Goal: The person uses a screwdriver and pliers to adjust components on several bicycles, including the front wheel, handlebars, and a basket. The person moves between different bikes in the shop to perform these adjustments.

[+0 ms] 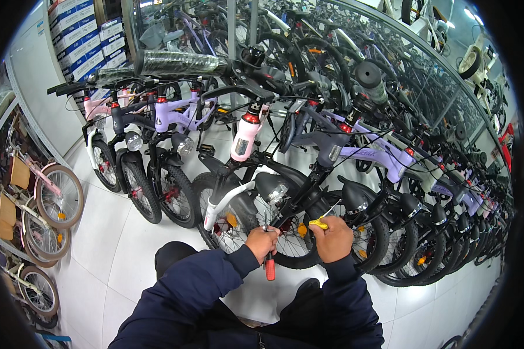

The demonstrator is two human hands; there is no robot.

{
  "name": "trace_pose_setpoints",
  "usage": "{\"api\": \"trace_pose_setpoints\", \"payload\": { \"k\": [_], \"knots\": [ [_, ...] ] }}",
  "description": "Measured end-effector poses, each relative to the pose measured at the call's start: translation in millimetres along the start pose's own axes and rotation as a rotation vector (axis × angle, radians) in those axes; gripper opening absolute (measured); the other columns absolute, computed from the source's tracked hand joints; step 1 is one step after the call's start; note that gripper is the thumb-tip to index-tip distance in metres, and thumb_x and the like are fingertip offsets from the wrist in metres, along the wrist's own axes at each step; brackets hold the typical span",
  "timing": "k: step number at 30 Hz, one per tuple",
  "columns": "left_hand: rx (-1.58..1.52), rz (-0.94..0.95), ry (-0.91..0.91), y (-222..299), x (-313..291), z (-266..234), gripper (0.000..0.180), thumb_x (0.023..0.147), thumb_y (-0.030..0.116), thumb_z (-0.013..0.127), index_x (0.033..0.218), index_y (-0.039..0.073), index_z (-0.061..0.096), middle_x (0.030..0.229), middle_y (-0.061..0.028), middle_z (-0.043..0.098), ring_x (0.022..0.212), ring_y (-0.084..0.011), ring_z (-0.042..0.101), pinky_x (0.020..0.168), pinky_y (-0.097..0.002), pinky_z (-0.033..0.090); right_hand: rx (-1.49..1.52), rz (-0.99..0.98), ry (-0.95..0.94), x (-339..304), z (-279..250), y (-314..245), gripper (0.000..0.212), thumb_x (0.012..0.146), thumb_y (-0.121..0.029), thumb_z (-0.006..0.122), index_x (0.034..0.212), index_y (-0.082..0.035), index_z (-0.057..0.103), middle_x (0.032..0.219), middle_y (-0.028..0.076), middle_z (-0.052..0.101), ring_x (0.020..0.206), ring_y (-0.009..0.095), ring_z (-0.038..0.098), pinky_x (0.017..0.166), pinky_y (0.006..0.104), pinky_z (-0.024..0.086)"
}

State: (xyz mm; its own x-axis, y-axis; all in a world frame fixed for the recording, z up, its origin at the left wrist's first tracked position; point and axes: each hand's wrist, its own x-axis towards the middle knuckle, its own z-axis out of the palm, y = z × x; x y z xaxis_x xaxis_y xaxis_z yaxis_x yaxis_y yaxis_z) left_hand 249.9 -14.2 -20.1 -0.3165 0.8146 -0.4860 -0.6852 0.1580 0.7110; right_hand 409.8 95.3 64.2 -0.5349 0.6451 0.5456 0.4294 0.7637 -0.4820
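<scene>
A: How far along is the work looking?
B: Probably partway. Both hands are holding tools, while the pink bicycle (245, 142) is already carrying its front wheel (230, 224) and white fork (222, 200). What is remaining, the view is not showing.
A: What are the hands doing?
B: The left hand (262, 243) is gripping a red-handled tool (270, 269), its handle pointing down toward the person. The right hand (335, 239) is clamping a yellow-handled tool (318, 223) between thumb and fingers. Whether either tool is touching a bicycle, one cannot tell.
A: And the pink bicycle?
B: It is standing just ahead of the person, slightly left of the hands, its paint looking glossy. Clear film (183, 63) is covering a handlebar grip above, and a black headlamp (272, 189) is sitting to the fork's right.
</scene>
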Motion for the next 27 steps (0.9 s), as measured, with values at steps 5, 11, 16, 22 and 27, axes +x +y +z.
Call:
{"api": "trace_pose_setpoints", "payload": {
  "k": [5, 11, 16, 22, 27],
  "knots": [
    [0.033, 0.001, 0.017, -2, 4, -3, 0.008, 0.086, 0.006, 0.056, 0.094, 0.003, 0.055, 0.062, 0.0000, 0.046, 0.049, -0.0110, 0.042, 0.050, -0.0318, 0.042, -0.031, 0.148, -0.036, 1, 2, -11, 0.026, 0.078, -0.022, 0.076, 0.084, 0.000, 0.065, 0.072, 0.019, 0.065, 0.064, 0.036, 0.065, 0.060, 0.0388, 0.051],
    [0.013, -0.015, 0.011, 0, 4, -5, 0.010, 0.086, 0.007, 0.057, 0.095, 0.004, 0.054, 0.062, 0.0003, 0.046, 0.049, -0.0111, 0.042, 0.051, -0.0314, 0.042, 0.035, 0.221, -0.013, 3, 5, -13, 0.028, 0.078, -0.024, 0.076, 0.082, 0.001, 0.064, 0.066, 0.019, 0.063, 0.061, 0.033, 0.065, 0.059, 0.0371, 0.051],
    [0.017, -0.022, -0.047, 4, -2, 1, 0.009, 0.086, 0.008, 0.057, 0.094, 0.004, 0.056, 0.064, 0.0011, 0.046, 0.049, -0.0094, 0.040, 0.052, -0.0316, 0.042, 0.040, 0.206, -0.065, 1, -1, -18, 0.026, 0.079, -0.024, 0.074, 0.081, -0.001, 0.063, 0.069, 0.018, 0.064, 0.061, 0.034, 0.064, 0.057, 0.0386, 0.051],
    [0.045, -0.065, -0.220, 5, -8, 10, 0.014, 0.093, 0.017, 0.057, 0.095, 0.004, 0.060, 0.071, -0.0002, 0.056, 0.053, -0.0102, 0.049, 0.050, -0.0261, 0.043, 0.457, 0.047, -0.303, -18, 9, -35, 0.017, 0.075, -0.010, 0.077, 0.074, -0.001, 0.062, 0.063, 0.009, 0.064, 0.055, 0.012, 0.062, 0.052, 0.0262, 0.047],
    [0.014, -0.196, -0.391, 1, -7, 5, 0.015, 0.089, 0.013, 0.061, 0.099, 0.001, 0.059, 0.080, -0.0046, 0.060, 0.061, -0.0108, 0.056, 0.049, -0.0253, 0.043, 0.768, 0.198, -0.552, -24, 18, -37, 0.018, 0.077, -0.011, 0.077, 0.078, -0.002, 0.061, 0.063, 0.010, 0.066, 0.057, 0.016, 0.066, 0.054, 0.0265, 0.051]
  ]
}}
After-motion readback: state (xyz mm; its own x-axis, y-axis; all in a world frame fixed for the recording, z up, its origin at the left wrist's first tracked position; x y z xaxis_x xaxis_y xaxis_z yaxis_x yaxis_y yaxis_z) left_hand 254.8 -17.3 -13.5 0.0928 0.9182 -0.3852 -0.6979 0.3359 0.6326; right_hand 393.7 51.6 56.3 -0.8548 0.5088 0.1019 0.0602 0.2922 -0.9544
